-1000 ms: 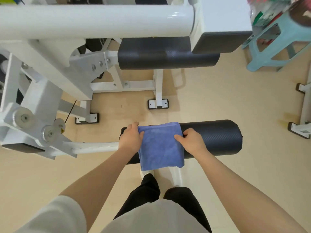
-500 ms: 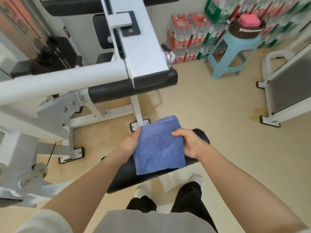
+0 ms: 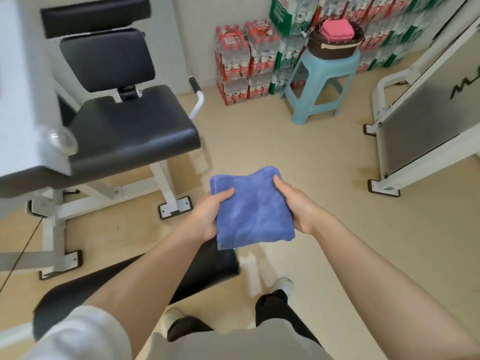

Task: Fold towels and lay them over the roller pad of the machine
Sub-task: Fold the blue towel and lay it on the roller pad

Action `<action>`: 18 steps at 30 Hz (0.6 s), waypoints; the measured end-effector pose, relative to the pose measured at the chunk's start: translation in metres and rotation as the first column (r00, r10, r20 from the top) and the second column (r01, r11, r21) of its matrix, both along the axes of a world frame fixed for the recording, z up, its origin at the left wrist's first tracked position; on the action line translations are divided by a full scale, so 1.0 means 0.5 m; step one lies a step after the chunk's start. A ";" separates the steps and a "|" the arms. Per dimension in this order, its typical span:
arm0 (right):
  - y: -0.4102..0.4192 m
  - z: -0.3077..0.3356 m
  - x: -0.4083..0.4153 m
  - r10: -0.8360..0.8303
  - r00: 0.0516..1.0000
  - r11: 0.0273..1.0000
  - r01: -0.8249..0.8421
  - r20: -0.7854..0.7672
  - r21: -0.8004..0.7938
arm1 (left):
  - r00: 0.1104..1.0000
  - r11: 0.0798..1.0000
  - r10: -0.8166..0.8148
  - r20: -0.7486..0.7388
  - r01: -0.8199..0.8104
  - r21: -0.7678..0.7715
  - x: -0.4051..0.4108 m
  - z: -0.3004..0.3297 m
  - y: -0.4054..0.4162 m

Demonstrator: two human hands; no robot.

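Note:
A folded blue towel [image 3: 253,209] hangs in the air in front of me, held flat between both hands. My left hand [image 3: 209,215] grips its left edge with the thumb on top. My right hand [image 3: 296,203] grips its right edge the same way. The black roller pad [image 3: 207,263] of the machine lies low behind my left forearm, which hides much of it. The towel is above and beyond the pad's right end and does not touch it.
The machine's black seat [image 3: 130,133] and backrest [image 3: 106,59] stand at left on a white frame [image 3: 168,190]. A light blue stool [image 3: 322,81] carries a dark basket [image 3: 335,46] with pink towels [image 3: 337,29]. Packs of bottled water [image 3: 241,63] line the wall. Another white machine [image 3: 426,110] stands at right.
Both hands have lifted the blue towel off the roller pad and carried it up and to the right. My view has swung up toward the seat and the stool.

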State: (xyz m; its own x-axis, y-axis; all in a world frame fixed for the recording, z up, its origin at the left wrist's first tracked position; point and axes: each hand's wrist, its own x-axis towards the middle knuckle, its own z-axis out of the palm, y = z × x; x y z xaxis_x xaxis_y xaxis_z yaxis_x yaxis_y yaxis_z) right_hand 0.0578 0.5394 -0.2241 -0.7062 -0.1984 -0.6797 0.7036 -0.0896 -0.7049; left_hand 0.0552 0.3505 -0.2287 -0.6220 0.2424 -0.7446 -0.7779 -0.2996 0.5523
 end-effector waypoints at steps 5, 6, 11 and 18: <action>0.259 0.030 -0.054 0.157 0.968 0.975 -0.121 -0.197 0.184 | 0.985 0.979 0.164 0.050 -0.169 0.117 -0.102 0.003 0.213; 0.294 0.036 -0.066 0.227 0.948 0.962 -0.183 -0.223 0.201 | 0.980 0.973 0.188 0.059 -0.194 0.128 -0.124 0.003 0.246; 0.389 0.044 -0.160 0.318 0.845 0.866 -0.074 -0.430 0.495 | 0.970 0.962 0.222 0.096 -0.234 0.142 -0.232 0.008 0.370; 0.495 0.030 -0.343 0.490 0.731 0.778 -0.120 -0.475 0.617 | 0.971 0.967 0.228 0.071 -0.234 0.099 -0.445 0.003 0.463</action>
